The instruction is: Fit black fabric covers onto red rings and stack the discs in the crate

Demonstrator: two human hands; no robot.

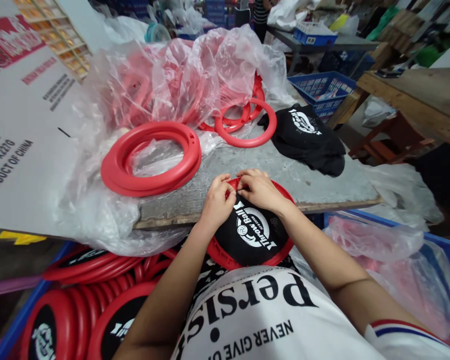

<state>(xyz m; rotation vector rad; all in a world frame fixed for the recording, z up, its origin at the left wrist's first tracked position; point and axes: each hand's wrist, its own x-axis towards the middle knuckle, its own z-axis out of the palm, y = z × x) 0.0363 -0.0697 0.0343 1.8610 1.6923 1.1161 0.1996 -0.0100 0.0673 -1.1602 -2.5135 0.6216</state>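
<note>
A red plastic ring [225,259] with a black printed fabric disc [253,230] across it rests between the table edge and my body. At the ring's far rim, my left hand [222,192] pinches the edge of the black fabric. Right beside it, my right hand [257,187] also has its fingertips closed on the fabric edge, thumbs almost meeting. The exact bit of cloth under the fingers is mostly hidden. Beyond my hands lie a stack of red rings [152,182] on the left, a single red ring [247,142], and a pile of black printed fabric [309,145] on the right.
Red rings under clear plastic sheeting [195,70] cover the back of the table [285,175]. Lower left, a crate holds several fabric-filled red discs [75,320]. A blue crate [446,245] with plastic bags sits at right. A white printed carton [30,150] stands at left.
</note>
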